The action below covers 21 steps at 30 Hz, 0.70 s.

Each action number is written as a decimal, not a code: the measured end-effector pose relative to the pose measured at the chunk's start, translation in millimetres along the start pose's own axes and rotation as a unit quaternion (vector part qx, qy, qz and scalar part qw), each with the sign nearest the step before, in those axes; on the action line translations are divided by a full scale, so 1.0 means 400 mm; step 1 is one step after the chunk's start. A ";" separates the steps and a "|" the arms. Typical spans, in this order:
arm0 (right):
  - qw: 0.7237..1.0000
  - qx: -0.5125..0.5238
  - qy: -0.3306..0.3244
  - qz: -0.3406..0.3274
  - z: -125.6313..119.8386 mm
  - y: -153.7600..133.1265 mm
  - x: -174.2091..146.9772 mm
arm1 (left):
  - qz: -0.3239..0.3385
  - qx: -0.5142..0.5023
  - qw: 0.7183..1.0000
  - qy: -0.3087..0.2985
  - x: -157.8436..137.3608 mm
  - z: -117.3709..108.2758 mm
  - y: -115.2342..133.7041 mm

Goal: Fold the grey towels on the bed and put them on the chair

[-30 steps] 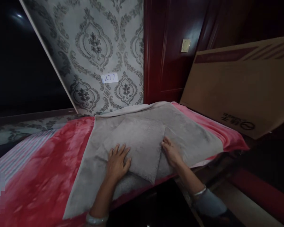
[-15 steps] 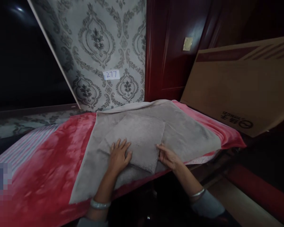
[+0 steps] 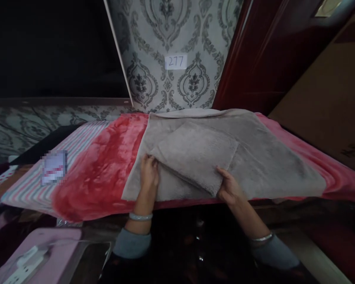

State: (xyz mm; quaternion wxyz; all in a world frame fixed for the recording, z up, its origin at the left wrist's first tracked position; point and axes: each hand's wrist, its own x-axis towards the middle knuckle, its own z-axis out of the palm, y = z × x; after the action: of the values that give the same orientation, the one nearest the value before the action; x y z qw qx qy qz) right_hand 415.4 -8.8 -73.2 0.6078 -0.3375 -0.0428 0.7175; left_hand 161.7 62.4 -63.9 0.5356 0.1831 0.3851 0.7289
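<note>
A folded grey plush cloth (image 3: 195, 152) lies on a larger grey blanket (image 3: 269, 157) spread over a red-and-pink blanket (image 3: 97, 169). My left hand (image 3: 149, 169) has its fingers closed on the folded cloth's left corner. Its fingertips curl down and partly hide that corner. At the cloth's front right corner is my right hand (image 3: 229, 185), thumb on top and the other fingers underneath, pinching the edge. The near edge of the folded cloth is slightly raised and shows its layers.
A television (image 3: 56, 51) stands at the back left against patterned wallpaper bearing a paper marked 277 (image 3: 176, 61). A large cardboard box (image 3: 325, 86) leans at the right. At the lower left, a white power strip (image 3: 25, 268) rests on a pink surface (image 3: 59, 240).
My left hand, earlier spread flat on the cloth, now grips its left corner. My right hand has slid to the front corner. The camera view has turned left and down.
</note>
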 end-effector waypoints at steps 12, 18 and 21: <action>0.995 -0.018 0.101 0.019 0.030 0.000 -0.013 | -0.135 -0.005 0.990 -0.045 -0.045 -0.020 0.057; 0.994 -0.028 0.097 0.033 0.004 0.010 -0.027 | -0.141 -0.001 0.986 -0.085 -0.036 -0.055 0.061; 0.995 -0.024 0.090 0.031 -0.001 0.021 -0.030 | -0.137 0.021 0.987 -0.081 -0.027 -0.070 0.065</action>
State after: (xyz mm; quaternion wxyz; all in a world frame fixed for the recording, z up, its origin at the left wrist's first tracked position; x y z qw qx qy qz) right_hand 408.9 -22.1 -72.2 0.5783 -0.4165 0.0049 0.7015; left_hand 130.1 38.7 -60.5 0.6561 0.1985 0.3772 0.6228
